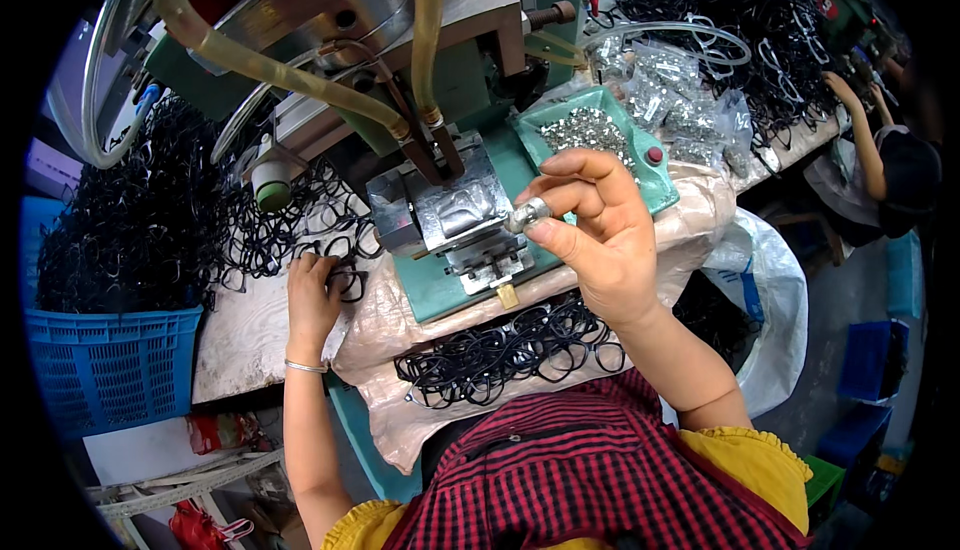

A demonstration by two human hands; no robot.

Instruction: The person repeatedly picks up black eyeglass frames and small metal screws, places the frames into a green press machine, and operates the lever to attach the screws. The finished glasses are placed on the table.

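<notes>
Basket (112, 365) and tray (662, 190) on either side of a metal fixture (462, 208)

At the left edge of the counter (238, 348), the blue slatted basket is heaped with black loops (135, 215), piled well above its rim. More of them lie in a tangle (280, 215) on the counter to the right of it. The left hand (312, 295) rests at the near edge of that tangle, fingers lowered onto it; I cannot tell whether its grip has closed on a loop.

Across the fixture, the shallow green tray holds a spread of tiny bright metal parts (588, 133), with a dark red knob (654, 156) at its corner. Just behind it lie clear plastic bags (675, 90) filled with similar-looking silvery bits.

The right hand (615, 250) is raised between tray and fixture, its grip pinching a small silvery piece (530, 214) between thumb and fingertips, close against the fixture's right side.

In front, a brownish sheet (375, 390) bears another cluster of loops (500, 355). To the right hangs an open white sack (783, 300), with dark, stringy contents (712, 320) inside. Farther right, blue bins (868, 360) sit on the floor; what they hold is too dim to tell.
</notes>
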